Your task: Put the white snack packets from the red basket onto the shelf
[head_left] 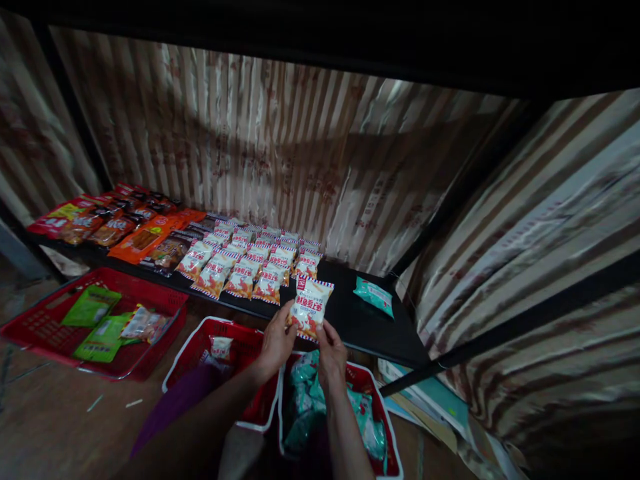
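Note:
Between my two hands is a white and orange snack bag with a striped top edge, held upright at the front edge of the black shelf. My left hand grips its lower left side with the thumb in front. At its lower right corner, my right hand pinches the bag. Several matching snack bags stand in rows on the shelf just behind and to the left. A single teal packet lies on the shelf to the right.
Below the shelf stand a red basket of teal packets, a red basket with white rim and a wide red basket holding green packets. Orange and red packets fill the shelf's left end. Black posts frame the shelf.

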`<state>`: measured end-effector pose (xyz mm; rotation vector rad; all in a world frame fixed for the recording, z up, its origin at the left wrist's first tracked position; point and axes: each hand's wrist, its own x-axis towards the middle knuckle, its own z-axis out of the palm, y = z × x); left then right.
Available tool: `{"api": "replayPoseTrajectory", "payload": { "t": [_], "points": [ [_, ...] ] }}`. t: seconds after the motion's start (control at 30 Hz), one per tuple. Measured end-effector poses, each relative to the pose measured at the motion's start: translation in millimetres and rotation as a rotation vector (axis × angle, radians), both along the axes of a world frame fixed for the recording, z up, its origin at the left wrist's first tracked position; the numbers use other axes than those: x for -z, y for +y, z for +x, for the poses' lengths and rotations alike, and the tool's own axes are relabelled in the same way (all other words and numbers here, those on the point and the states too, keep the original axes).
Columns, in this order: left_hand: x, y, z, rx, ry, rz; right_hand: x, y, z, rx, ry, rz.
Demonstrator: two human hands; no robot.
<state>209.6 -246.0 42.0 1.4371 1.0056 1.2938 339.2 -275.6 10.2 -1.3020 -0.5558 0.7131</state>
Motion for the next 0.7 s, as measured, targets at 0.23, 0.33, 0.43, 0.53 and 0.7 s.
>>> {"api": "replayPoseTrajectory", "payload": {
  "t": [0.23, 0.33, 0.43, 0.53, 0.7],
  "points": [
    [2.0, 61, 39, -0.057, 0.169, 0.182, -0.9, 67, 34, 0.000, -0.097, 0.030],
    [10.9, 79, 49, -0.058, 0.262, 0.235, 0.2, 84, 40, -0.007, -0.142, 0.005],
    [22.0, 90, 55, -0.066, 0.386, 0.310, -2.1, 93, 42, -0.026, -0.192, 0.007],
    [29.7, 97, 57, -0.107, 0.522, 0.351, -4.8, 101, 43, -0.033, -0.249, 0.024],
    [29.9, 102, 58, -0.165, 0.710, 0.409, -4.6, 115, 45, -0.010, -0.353, 0.007]
  ]
}}
